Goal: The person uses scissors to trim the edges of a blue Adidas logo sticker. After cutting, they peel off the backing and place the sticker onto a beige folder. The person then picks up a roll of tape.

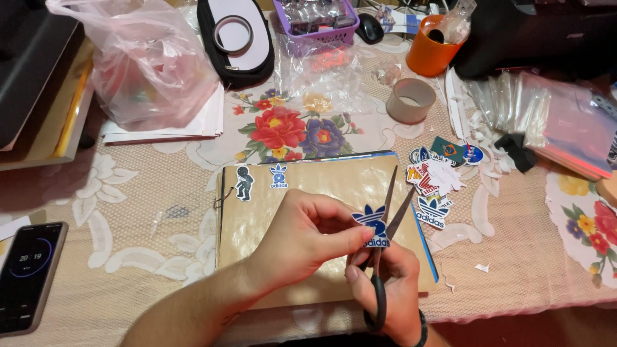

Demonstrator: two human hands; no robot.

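Fingers: our left fingertips pinch the blue leaf-shaped sticker by its lower left edge, narrow and firm, so that its outline stays free for the blades.
Left hand: we bring it in from seven o'clock and hold it over the brown book, which keeps the sticker lifted off the surface and turned toward us.
Right hand: at six o'clock, closed through the handles of the scissors, thumb on top; we judge this grip lets us steer the cut while the other hand turns the piece.
Blades: partly open in a slim V pointing to twelve o'clock, the sticker sitting at the crotch, where the cut bites best.
Brown book: under both hands, ring-bound on its left side, serving as a work mat; two stickers already sit at its eleven o'clock corner.
Phone: at nine o'clock, screen lit and facing us, apart from the cutting.
Loose stickers: a small pile at two o'clock, just off the book's edge, within easy reach of the right hand, with white paper trimmings scattered near it.
Tape roll: at one o'clock, further back on the floral tablecloth.
Pink plastic bag: at eleven o'clock, resting on a stack of white paper.
Orange cup: far off at one o'clock, beside a purple basket.
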